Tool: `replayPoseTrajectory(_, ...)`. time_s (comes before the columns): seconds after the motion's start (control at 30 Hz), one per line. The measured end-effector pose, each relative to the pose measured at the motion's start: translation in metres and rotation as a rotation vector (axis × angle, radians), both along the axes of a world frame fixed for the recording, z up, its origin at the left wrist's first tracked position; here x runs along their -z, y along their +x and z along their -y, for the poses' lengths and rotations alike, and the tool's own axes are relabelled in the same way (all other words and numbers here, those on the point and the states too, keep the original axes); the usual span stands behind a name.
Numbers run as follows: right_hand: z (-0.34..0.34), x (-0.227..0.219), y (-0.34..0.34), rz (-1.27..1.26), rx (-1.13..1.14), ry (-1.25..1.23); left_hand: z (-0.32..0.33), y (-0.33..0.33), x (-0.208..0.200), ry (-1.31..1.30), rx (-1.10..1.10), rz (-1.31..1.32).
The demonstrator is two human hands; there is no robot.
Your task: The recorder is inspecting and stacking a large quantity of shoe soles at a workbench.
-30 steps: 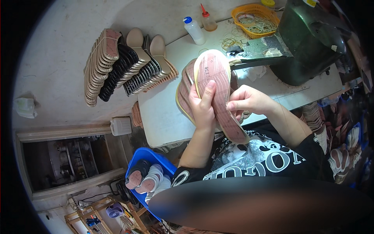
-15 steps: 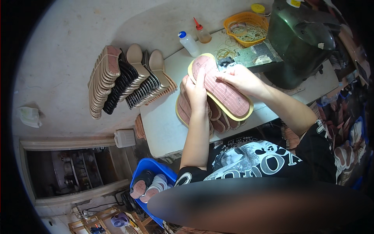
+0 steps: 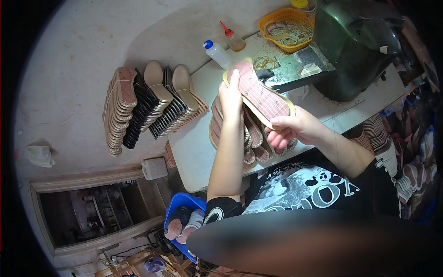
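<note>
A long shoe insole [image 3: 263,92], pink with fine lines and a yellow border, is held up at a slant over the white table. Its far end is in my left hand [image 3: 230,99], the thumb lying flat along the pink face. My right hand [image 3: 302,125] grips the near right end, thumb on top and fingers curled beneath. Under the held piece, several pink insoles with pleated edges [image 3: 260,150] lie on the table, partly hidden by my hands. Just beyond the insole stands the lit metal arm of a dark green machine [image 3: 300,69].
Banded stacks of insoles [image 3: 157,104] stand at the left against the wall. Behind are a blue-capped bottle [image 3: 218,54], a red-tipped bottle [image 3: 235,42] and an orange basket of rubber bands [image 3: 288,30]. A blue bin [image 3: 184,201] holds more pieces at lower left.
My right hand has moved from the insole's upper edge near the machine down to its near right end. My left hand keeps its hold on the far end.
</note>
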State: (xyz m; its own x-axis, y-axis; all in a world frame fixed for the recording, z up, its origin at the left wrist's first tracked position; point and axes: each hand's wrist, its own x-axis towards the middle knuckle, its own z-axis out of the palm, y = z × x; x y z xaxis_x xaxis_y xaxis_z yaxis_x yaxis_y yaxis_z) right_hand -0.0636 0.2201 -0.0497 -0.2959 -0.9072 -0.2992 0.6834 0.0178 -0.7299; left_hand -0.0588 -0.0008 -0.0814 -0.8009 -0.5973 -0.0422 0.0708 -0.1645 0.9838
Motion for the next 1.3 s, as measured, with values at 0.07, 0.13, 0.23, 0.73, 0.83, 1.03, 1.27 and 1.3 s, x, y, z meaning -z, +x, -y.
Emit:
replayPoseTrajectory(0.07,0.008,0.008,0.007,0.034,0.072,-0.028,0.002,-0.004,-0.004,-0.009,0.001,0.060)
replayPoseTrajectory(0.13,0.020,0.014,0.012,0.055,0.186,-0.095,0.012,-0.006,-0.009,-0.052,0.006,0.139)
replayPoseTrajectory(0.23,0.038,0.016,0.018,0.102,0.311,-0.108,0.043,-0.012,-0.016,-0.354,0.024,0.332)
replayPoseTrajectory(0.73,0.070,-0.003,0.003,0.117,0.327,-0.010,0.072,-0.047,-0.080,-1.271,1.082,0.360)
replayPoseTrajectory(0.83,0.069,0.000,-0.001,0.146,0.316,-0.017,0.071,-0.038,-0.081,-1.198,1.087,0.361)
replayPoseTrajectory(1.03,0.063,-0.006,-0.011,0.111,0.268,0.025,0.052,-0.016,-0.096,-0.945,0.980,0.589)
replayPoseTrajectory(1.27,0.057,-0.008,-0.015,0.079,0.268,0.017,0.046,0.007,-0.081,-0.661,0.872,0.706)
replayPoseTrajectory(1.3,0.057,-0.006,-0.016,0.075,0.265,0.009,0.044,0.010,-0.081,-0.583,0.870,0.723)
